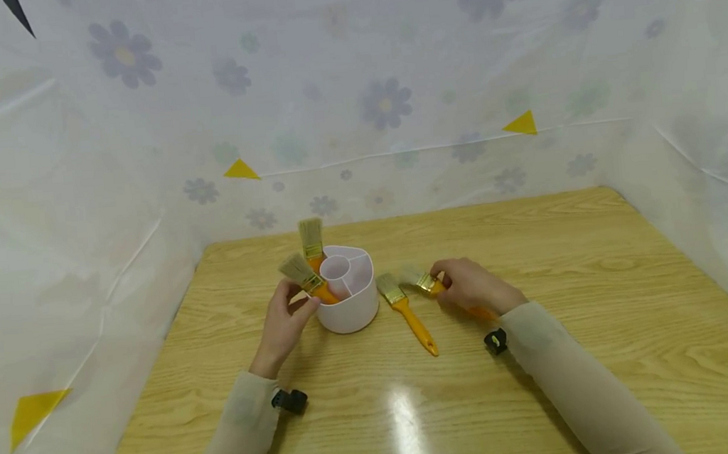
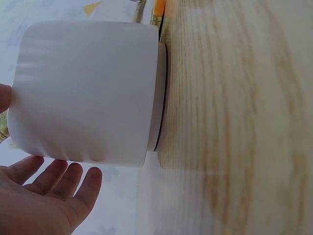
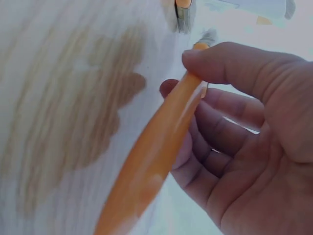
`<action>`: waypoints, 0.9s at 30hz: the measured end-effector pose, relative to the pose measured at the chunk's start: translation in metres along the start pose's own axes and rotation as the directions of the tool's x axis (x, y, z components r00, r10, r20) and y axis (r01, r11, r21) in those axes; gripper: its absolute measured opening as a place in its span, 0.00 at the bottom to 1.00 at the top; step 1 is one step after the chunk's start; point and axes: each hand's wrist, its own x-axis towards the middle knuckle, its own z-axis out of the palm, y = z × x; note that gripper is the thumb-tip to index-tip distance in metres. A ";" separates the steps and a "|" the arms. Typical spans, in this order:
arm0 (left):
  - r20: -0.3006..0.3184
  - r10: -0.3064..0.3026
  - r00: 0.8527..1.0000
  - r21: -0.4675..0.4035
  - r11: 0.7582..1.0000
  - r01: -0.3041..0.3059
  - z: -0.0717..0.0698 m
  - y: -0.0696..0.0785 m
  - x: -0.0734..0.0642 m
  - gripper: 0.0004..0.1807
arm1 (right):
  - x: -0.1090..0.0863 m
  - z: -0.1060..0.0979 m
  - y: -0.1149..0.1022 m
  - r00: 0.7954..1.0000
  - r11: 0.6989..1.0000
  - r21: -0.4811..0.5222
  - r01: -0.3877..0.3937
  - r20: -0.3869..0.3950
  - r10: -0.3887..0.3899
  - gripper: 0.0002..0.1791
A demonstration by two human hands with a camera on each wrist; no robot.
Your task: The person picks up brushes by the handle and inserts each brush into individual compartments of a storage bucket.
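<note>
A white divided organizer (image 1: 349,314) stands on the table, with a round middle cup and side compartments. Two paintbrushes with orange handles stand bristles up in it: one upright paintbrush (image 1: 311,240) at the back and one tilted paintbrush (image 1: 304,276) in front. My left hand (image 1: 284,327) lightly holds the organizer's left side, its thumb near the rim and fingertips along the wall (image 2: 88,93). On the right, my right hand (image 1: 474,288) pinches another paintbrush (image 3: 151,142) by its orange handle, close to the table. Another paintbrush (image 1: 413,321) lies between that hand and the organizer.
The wooden table (image 1: 564,240) reflects a bright light near its front. Translucent sheeting with a flower pattern (image 1: 386,104) encloses the back and sides. Yellow triangles (image 1: 520,123) mark the sheeting. Both wrists wear a small black camera (image 1: 290,402).
</note>
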 end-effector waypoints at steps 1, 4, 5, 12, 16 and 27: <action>0.001 0.000 1.000 0.000 1.000 0.000 0.000 0.000 0.000 0.24 | 0.000 0.000 0.000 1.000 1.000 0.016 0.003 -0.004 -0.003 0.26; 0.005 0.003 1.000 -0.003 1.000 -0.003 0.000 -0.001 -0.001 0.24 | -0.001 -0.001 0.000 1.000 0.999 0.048 0.017 -0.021 -0.016 0.26; 0.005 0.005 1.000 -0.004 1.000 -0.005 -0.001 -0.001 -0.001 0.25 | -0.002 -0.001 0.000 0.999 0.998 0.055 0.026 -0.027 -0.024 0.26; 0.010 -0.003 1.000 -0.015 1.000 0.003 -0.001 -0.003 0.000 0.25 | -0.004 0.000 -0.001 0.995 0.993 0.091 0.080 -0.062 -0.074 0.25; 0.005 -0.011 1.000 -0.010 1.000 0.011 -0.001 -0.002 -0.001 0.25 | -0.004 0.001 -0.002 0.990 0.990 0.085 0.116 -0.087 -0.109 0.24; -0.003 0.002 1.000 -0.013 1.000 -0.002 -0.001 -0.003 0.000 0.24 | -0.007 0.001 -0.010 0.980 0.984 0.074 0.161 -0.132 -0.150 0.25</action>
